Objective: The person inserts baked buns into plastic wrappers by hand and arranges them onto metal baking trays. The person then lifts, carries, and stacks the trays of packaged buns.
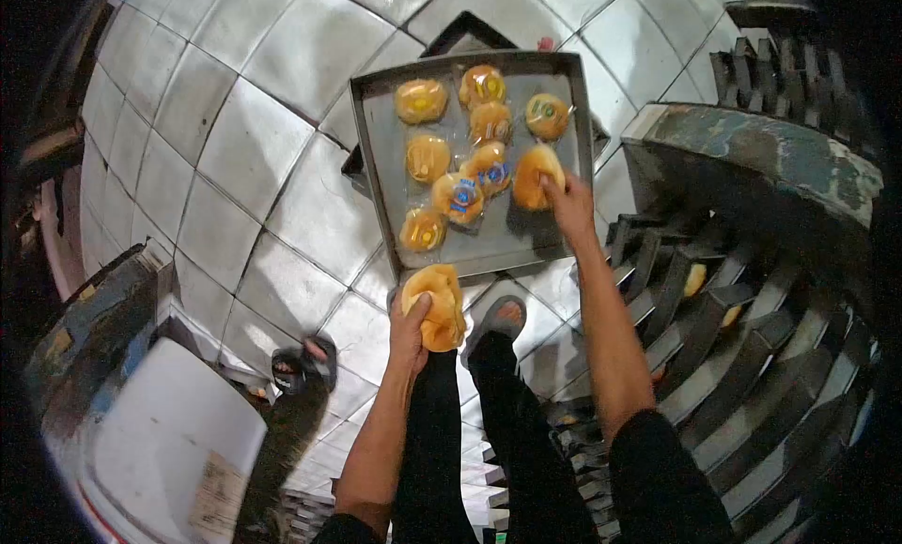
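A golden bread bun [435, 309] is gripped in my left hand [410, 330], just in front of the tray's near edge, with the thumb on top. Over the right part of the metal tray [512, 253], my right hand [568, 206] pinches another golden bun [536, 176]. Whether that one touches the tray I cannot tell. Several buns in clear printed wrappers lie in the tray, among them one with a blue label [462, 197] and one with a yellow label [423, 231]. The two buns in my hands show no printed label.
Stacked dark slatted racks or crates [733, 328] fill the right side. A white lidded box [174, 441] stands at lower left. Another person's sandalled foot [315, 361] is on the tiled floor [254, 121] to the left. Beneath the tray a dark support's corner [465, 27] sticks out.
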A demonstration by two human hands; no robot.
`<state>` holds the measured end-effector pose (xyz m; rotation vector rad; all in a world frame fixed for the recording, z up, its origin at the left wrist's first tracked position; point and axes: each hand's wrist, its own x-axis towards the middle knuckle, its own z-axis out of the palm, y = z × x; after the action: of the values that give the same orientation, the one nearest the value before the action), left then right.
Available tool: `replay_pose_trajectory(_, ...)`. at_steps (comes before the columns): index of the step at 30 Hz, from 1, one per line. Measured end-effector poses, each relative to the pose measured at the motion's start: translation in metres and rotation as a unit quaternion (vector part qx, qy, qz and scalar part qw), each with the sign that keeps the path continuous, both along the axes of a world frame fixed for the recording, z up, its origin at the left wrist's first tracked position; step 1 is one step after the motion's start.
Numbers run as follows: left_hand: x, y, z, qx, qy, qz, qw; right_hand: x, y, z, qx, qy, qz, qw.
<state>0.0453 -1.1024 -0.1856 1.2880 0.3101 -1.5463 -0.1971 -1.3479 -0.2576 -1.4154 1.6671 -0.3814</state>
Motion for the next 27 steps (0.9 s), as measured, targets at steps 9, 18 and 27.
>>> replay_pose_trajectory(9,-0.038,-0.025,0.098,-0.045,-0.001,-0.006,0.999,0.041,0.180,0.187,0.147,-0.237,-0.024,0.960)
replay_pose_trajectory(18,-0.024,0.005,0.251,-0.087,-0.082,-0.162,0.980,0.086,0.228,0.358,0.040,-0.060,0.100,0.992)
replay_pose_trajectory(27,0.025,0.090,0.424,-0.135,0.031,0.047,0.989,0.100,0.218,0.508,0.052,-0.151,0.155,0.975)
